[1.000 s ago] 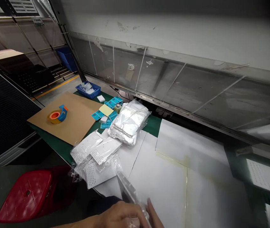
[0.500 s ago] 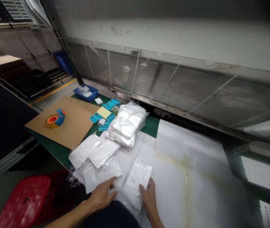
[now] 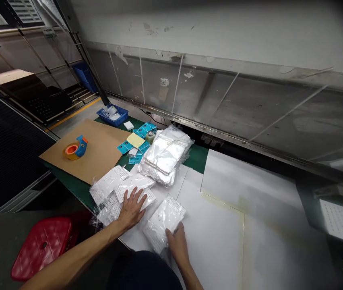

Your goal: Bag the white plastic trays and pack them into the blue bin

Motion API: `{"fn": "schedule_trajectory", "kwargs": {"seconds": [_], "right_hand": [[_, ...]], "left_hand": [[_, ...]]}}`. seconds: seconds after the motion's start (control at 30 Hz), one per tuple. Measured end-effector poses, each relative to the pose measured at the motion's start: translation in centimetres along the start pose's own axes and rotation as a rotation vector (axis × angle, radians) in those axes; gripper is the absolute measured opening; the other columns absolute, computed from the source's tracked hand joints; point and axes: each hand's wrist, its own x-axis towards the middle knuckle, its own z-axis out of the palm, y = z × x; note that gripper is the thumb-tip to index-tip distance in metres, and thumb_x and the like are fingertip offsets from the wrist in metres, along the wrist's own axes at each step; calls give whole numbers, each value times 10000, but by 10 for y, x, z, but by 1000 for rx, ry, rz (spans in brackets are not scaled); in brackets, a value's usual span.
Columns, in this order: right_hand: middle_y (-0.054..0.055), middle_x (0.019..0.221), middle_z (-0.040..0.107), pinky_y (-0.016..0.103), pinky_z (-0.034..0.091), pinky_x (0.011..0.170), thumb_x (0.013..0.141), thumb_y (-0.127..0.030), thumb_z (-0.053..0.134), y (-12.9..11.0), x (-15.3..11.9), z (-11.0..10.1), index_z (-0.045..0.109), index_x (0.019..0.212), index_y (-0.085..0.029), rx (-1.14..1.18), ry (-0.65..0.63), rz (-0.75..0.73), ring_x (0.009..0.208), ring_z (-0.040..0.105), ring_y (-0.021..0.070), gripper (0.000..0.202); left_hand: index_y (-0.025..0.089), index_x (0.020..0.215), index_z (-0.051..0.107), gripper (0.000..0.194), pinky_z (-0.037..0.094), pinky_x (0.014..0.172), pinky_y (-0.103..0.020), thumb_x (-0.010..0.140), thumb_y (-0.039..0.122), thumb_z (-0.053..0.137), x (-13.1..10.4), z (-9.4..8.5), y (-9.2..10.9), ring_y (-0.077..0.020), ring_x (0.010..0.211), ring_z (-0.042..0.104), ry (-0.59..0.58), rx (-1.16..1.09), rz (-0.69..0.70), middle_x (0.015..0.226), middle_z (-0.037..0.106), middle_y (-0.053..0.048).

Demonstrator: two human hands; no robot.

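Several white perforated panels in clear plastic bags lie overlapping at the near left of the white-covered table. My left hand rests on this pile with its fingers spread. Right of it, my right hand grips the near right edge of another bagged white panel, thumb on top and the other fingers at its side. Loose clear plastic hangs at the near end of that panel. Beyond both hands lies a thick stack of clear plastic bags.
A tape dispenser sits on brown cardboard. Behind are a blue tray, blue label sheets, a yellow note pad and a small jar. A red stool stands at lower left.
My left hand has moved forward and onto the pile, spreading its fingers. The bagged panel in my right hand has shifted slightly left and turned. The camera view has shifted a little.
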Motion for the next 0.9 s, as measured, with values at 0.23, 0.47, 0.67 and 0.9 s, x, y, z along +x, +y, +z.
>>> {"fn": "schedule_trajectory", "kwargs": {"seconds": [0.23, 0.47, 0.67, 0.9], "right_hand": [[94, 999, 643, 314, 447, 820, 807, -429, 479, -30, -10, -1, 572, 1157, -157, -254, -65, -175, 929, 610, 245, 454], [172, 981, 646, 415, 436, 776, 904, -454, 257, -6, -40, -240, 147, 1423, -107, -647, 579, 216, 864, 628, 274, 634], [233, 835, 654, 493, 416, 708, 748, -484, 593, 5, -56, -341, 284, 1374, -40, -1021, 689, 402, 830, 613, 377, 827], [295, 1097, 562, 453, 450, 692, 783, -26, 378, -29, -77, -332, 478, 1224, -6, -1197, 820, 332, 954, 574, 367, 453]], "left_hand": [[186, 1223, 527, 416, 158, 1024, -605, 833, 330, 509, 3, 8, -1, -366, 1296, 292, 53, 20, 8, 1361, 441, -156], [203, 1138, 555, 358, 251, 1034, -561, 808, 338, 524, 12, 17, 2, -331, 1263, 366, 300, -259, 245, 1258, 517, -127], [266, 1215, 487, 421, 504, 872, -366, 809, 344, 562, 35, 16, 58, -248, 1133, 524, 160, -512, 449, 1266, 503, -83], [293, 1099, 607, 326, 448, 953, -386, 807, 425, 552, 40, -19, 141, -256, 1130, 530, -70, -1008, 230, 1219, 566, -60]]}}
